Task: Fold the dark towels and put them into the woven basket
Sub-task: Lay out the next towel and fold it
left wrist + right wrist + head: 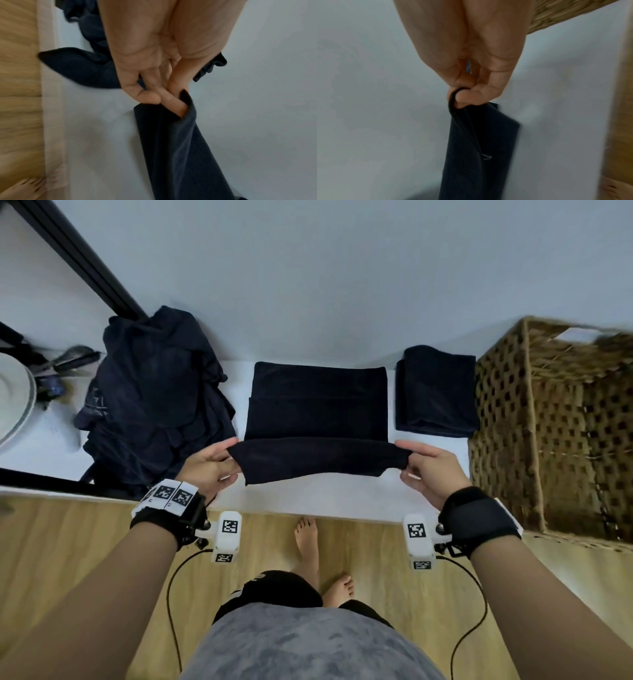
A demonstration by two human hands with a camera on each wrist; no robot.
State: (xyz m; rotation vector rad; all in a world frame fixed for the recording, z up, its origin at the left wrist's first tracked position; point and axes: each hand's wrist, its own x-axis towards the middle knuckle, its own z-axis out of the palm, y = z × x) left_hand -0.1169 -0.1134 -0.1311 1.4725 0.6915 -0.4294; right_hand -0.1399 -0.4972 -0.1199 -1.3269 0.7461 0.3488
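1. The left hand [209, 465] pinched the near left corner of the dark towel [317, 419], thumb and fingers closed on the cloth; the left wrist view showed a finger tucked inside the fold
2. The right hand [428, 470] pinched the near right corner of the same towel, with the edge wrapped over a fingertip in the right wrist view
3. The towel's near edge was lifted off the white table [308, 501] and stretched between both hands, while its far part lay flat in the middle of the table
4. A folded towel [435, 392] lay just right of it, beside the woven basket [555, 426] at the table's right end
5. A loose pile of dark towels [154, 398] sat to the left, partly hanging over the near edge
6. A white plate [13, 402] showed at the far left
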